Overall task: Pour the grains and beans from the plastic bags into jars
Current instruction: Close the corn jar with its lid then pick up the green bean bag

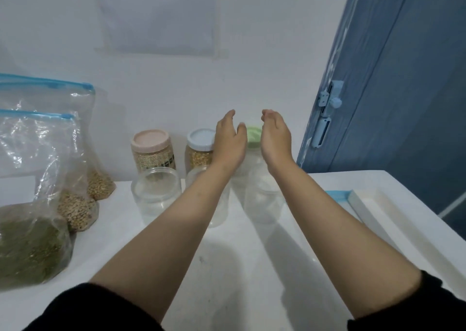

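Observation:
Both my arms reach forward over the white table [239, 267]. My left hand [230, 141] and my right hand [274, 139] hover with relaxed fingers on either side of a green-lidded jar [254, 135] at the back, holding nothing. To its left stand a blue-lidded jar [200, 149] of yellow grain and a pink-lidded jar [152, 149] of pale grain. Three clear lidless jars stand in front: one at the left [156, 192], one under my left forearm [219, 204], one under my right forearm [263, 202]. Zip bags at the left hold green beans [30, 245] and tan grains [77, 209].
A third zip bag of tan grain [99, 184] leans on the wall behind the others. A white tray [393, 219] with a blue-edged piece lies at the table's right. A blue door [393, 78] stands at the right, the white wall close behind the jars.

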A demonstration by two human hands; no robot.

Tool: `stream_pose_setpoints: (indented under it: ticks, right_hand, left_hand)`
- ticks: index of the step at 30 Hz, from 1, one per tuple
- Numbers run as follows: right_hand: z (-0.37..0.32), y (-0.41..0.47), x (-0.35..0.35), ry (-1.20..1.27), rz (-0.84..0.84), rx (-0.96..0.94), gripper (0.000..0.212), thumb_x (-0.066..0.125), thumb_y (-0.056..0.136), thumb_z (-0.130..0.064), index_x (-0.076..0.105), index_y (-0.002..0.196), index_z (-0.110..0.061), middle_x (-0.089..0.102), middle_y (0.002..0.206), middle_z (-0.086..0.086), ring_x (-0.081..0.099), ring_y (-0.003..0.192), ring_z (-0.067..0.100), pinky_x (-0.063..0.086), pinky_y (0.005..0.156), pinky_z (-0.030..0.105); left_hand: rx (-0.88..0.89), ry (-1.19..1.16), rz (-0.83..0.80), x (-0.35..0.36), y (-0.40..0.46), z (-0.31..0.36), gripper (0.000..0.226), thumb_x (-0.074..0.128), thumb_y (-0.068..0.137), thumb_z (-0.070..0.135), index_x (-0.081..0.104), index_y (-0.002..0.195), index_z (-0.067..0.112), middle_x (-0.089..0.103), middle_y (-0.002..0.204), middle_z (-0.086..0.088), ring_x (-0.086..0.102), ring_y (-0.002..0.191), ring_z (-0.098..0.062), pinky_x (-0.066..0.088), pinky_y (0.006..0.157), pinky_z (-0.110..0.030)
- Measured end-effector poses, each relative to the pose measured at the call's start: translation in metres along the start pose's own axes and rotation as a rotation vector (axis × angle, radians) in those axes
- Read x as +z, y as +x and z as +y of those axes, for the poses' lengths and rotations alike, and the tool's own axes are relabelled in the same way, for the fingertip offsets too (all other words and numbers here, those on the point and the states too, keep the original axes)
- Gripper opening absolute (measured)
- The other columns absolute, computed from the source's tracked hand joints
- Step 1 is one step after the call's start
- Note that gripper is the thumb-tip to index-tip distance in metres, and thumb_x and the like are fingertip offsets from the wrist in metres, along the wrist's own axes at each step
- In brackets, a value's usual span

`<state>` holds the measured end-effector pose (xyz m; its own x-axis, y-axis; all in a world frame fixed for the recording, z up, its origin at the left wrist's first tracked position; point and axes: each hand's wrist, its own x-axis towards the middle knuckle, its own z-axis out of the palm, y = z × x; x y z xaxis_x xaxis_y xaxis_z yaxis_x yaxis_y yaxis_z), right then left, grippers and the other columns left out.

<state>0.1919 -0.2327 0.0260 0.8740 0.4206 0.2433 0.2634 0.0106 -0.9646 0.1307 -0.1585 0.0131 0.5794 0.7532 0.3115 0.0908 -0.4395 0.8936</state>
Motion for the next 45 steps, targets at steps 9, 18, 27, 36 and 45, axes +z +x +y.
stream_pose_setpoints:
  ticks: [9, 18, 27, 36, 45]
  right_hand:
    - [0.051, 0.049, -0.011, -0.429, -0.355, 0.158, 0.052, 0.030, 0.106, -0.040, 0.025, 0.156, -0.028, 0.037, 0.151, 0.017, 0.044, 0.133, 0.035, 0.037, 0.107, 0.038]
    - [0.050, 0.040, -0.030, -0.226, -0.341, 0.002, 0.051, 0.040, 0.106, -0.039, 0.028, 0.154, -0.028, 0.050, 0.128, -0.002, 0.048, 0.110, 0.014, 0.036, 0.090, 0.022]
    - [-0.013, -0.016, -0.063, -0.151, -0.039, -0.459, 0.048, 0.048, 0.100, -0.048, 0.042, 0.146, -0.033, 0.054, 0.130, -0.006, 0.051, 0.116, 0.004, 0.046, 0.099, 0.029]
    - [-0.055, -0.150, -0.059, -0.051, -0.098, -0.502, 0.048, 0.043, 0.094, -0.057, 0.052, 0.136, -0.036, 0.052, 0.110, 0.003, 0.053, 0.101, 0.007, 0.047, 0.091, 0.024]
    - [0.000, -0.254, -0.016, 0.085, -0.383, -0.174, 0.044, 0.049, 0.091, -0.061, 0.048, 0.131, -0.045, 0.048, 0.121, -0.013, 0.050, 0.118, 0.000, 0.047, 0.103, 0.033]
  left_hand:
    - [-0.232, 0.090, -0.086, 0.036, 0.025, -0.025, 0.054, 0.037, 0.105, 0.024, 0.022, 0.155, 0.008, 0.035, 0.155, -0.015, 0.036, 0.141, -0.029, 0.030, 0.109, -0.031]
    - [-0.075, 0.041, -0.024, 0.039, 0.011, -0.023, 0.053, 0.041, 0.106, 0.029, 0.026, 0.154, 0.011, 0.045, 0.149, -0.008, 0.043, 0.135, -0.021, 0.029, 0.097, -0.017]
    - [0.297, -0.132, 0.122, 0.000, -0.048, 0.040, 0.056, 0.048, 0.100, 0.047, 0.035, 0.149, 0.024, 0.046, 0.144, 0.006, 0.049, 0.129, -0.013, 0.046, 0.105, -0.028]
    - [0.374, -0.303, 0.230, -0.072, -0.168, 0.057, 0.037, 0.036, 0.096, 0.051, 0.036, 0.129, 0.036, 0.048, 0.120, 0.020, 0.055, 0.109, -0.001, 0.045, 0.089, -0.015]
    - [0.008, -0.298, 0.130, -0.128, -0.253, -0.011, 0.033, 0.036, 0.094, 0.049, 0.038, 0.126, 0.041, 0.055, 0.123, -0.004, 0.059, 0.096, 0.002, 0.045, 0.075, -0.008]
